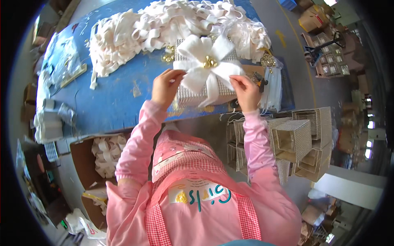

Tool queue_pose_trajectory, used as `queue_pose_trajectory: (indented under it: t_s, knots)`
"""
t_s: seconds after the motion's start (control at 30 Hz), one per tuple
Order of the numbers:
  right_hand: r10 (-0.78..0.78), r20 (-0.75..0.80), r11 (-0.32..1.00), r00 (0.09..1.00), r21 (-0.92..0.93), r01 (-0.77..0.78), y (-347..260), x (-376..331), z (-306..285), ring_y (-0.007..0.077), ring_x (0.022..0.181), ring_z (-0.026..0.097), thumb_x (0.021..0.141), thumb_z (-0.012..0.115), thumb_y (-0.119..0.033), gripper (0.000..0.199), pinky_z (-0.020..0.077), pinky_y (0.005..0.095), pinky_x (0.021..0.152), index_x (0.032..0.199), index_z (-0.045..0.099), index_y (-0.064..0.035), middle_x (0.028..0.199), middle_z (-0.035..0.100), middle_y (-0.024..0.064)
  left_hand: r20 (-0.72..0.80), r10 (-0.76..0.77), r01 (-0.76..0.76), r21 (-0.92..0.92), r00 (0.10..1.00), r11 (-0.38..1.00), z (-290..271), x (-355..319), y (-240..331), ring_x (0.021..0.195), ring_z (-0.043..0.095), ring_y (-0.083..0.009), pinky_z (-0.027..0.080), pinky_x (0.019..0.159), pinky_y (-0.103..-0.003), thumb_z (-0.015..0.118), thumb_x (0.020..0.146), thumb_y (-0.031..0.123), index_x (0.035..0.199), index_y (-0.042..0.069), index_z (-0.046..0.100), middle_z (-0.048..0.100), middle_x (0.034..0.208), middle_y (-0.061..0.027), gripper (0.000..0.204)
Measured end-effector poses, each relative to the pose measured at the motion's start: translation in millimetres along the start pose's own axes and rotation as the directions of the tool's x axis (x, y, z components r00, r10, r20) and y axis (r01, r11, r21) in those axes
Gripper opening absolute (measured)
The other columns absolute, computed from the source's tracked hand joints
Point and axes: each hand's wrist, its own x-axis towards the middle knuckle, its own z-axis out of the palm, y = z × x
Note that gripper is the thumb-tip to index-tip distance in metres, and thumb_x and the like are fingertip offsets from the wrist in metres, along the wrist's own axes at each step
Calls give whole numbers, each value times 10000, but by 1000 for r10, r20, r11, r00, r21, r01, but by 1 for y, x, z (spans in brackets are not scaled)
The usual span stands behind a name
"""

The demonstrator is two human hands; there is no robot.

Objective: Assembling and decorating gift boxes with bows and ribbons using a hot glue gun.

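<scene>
- In the head view, here's the white fabric flower (225,49), up front and spread across the silvery ribbed box (191,97), gold cluster (209,62) at its middle.
- Left hand (165,88): thumb and fingers pinched together on a petal edge at the flower's left.
- Right hand (247,93): matching it opposite, fingertips closed on a right-hand petal.
- The box sits close to the front edge of the blue table (113,104), one petal drooping down its near side.
- Widest stretch of blue top shows out to the left hand's left, running to the plastic bags (65,59).
- Tight behind: a heap of white fabric loops (117,41) crowds the box's far side.
- Tight at right too: clear plastic strips (271,90) lie just beyond the right hand.
- Below the table edge, right side, stacked wire-framed baskets (292,139) stand near the right forearm.
</scene>
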Motion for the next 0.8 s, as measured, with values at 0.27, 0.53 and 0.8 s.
queue_pose_trajectory:
  t_s: [0.27, 0.53, 0.8]
  knots:
    - [27, 146, 894, 989, -446, 42, 31, 68, 66, 245, 702, 620, 743, 674, -144, 182, 482, 326, 597, 921, 662, -110, 819, 628, 56, 473, 247, -411, 283, 846, 867, 62, 121, -46, 963, 560, -269, 474, 817, -360, 690, 703, 183, 1052, 78, 611, 585, 1023, -88, 373]
    - [95, 155, 943, 983, -332, -39, 34, 68, 67, 263, 696, 597, 744, 664, -145, 105, 462, 356, 589, 847, 665, -125, 743, 586, 59, 490, 209, -380, 279, 846, 882, 62, 116, -46, 943, 539, -232, 463, 815, -342, 693, 678, 198, 1014, 89, 616, 579, 964, -37, 362]
    - [26, 150, 980, 988, -199, 4, 30, 73, 31, 236, 670, 605, 746, 668, -120, 161, 478, 326, 582, 906, 653, -111, 809, 614, 55, 456, 230, -397, 311, 860, 864, 53, 111, -10, 966, 549, -251, 464, 820, -347, 693, 706, 206, 1054, 87, 615, 600, 1021, -68, 376]
